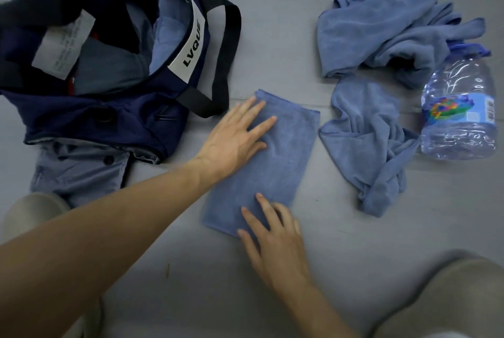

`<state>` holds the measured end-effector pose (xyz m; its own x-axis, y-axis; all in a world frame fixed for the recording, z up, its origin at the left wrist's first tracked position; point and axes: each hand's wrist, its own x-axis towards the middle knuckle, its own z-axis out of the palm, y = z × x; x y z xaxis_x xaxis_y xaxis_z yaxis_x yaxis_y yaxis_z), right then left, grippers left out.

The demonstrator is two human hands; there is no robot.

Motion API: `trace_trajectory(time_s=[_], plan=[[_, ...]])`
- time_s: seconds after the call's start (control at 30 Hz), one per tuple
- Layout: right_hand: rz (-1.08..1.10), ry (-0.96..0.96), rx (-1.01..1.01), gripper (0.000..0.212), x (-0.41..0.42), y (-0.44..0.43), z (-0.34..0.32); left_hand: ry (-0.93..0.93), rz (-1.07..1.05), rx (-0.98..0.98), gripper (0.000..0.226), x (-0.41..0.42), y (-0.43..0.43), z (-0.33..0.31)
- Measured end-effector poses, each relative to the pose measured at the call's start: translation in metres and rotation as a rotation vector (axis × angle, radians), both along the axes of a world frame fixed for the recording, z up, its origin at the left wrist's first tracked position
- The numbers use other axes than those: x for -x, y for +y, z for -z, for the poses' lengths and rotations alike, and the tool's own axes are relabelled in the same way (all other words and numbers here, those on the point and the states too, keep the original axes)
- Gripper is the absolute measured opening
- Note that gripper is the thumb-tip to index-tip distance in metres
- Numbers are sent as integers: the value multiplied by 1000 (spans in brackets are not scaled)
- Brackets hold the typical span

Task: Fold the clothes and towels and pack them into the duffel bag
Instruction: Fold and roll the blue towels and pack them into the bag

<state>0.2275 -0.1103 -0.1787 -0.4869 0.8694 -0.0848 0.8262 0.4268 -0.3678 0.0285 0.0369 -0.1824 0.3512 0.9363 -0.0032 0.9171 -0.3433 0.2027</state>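
Because the folded towel (261, 163) is soft, light and limp, it will likely hold its folds best if lifted from under both short ends. It lies on the floor (272, 37) just beside the duffel bag (81, 125). Both hands press it flat with straight fingers and grip nothing: left hand (237, 133) far end, right hand (275, 231) near end. The bag gapes open, with blue garments inside.

Dim, cool, flat light. Soft shadow below towel (272, 157); glints on bottle (461, 119) right of it; corners blurred, bowed.
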Motion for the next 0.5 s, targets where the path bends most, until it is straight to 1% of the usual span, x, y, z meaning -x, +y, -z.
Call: trace_trajectory(time_s=[0.07,0.13,0.2,0.27,0.37,0.43,0.5], plan=[[-35,-11,-52,47,-14,1,12,-85,84,-24,45,-1,-34,5],[-122,-95,-82,55,-29,1,24,-101,188,27,44,6,-81,9],[-181,-143,-101,59,-38,2,33,-77,239,69,48,21,-122,13],[-200,-149,-120,59,-38,9,34,-34,199,98,51,34,-146,17],[-219,-173,-129,57,-31,33,28,-21,92,92,50,32,-151,21],[-224,-184,-84,57,-27,56,24,-56,6,70,44,21,-142,18],[-244,-178,-35,62,-26,70,21,-70,-51,25,32,17,-133,11]])
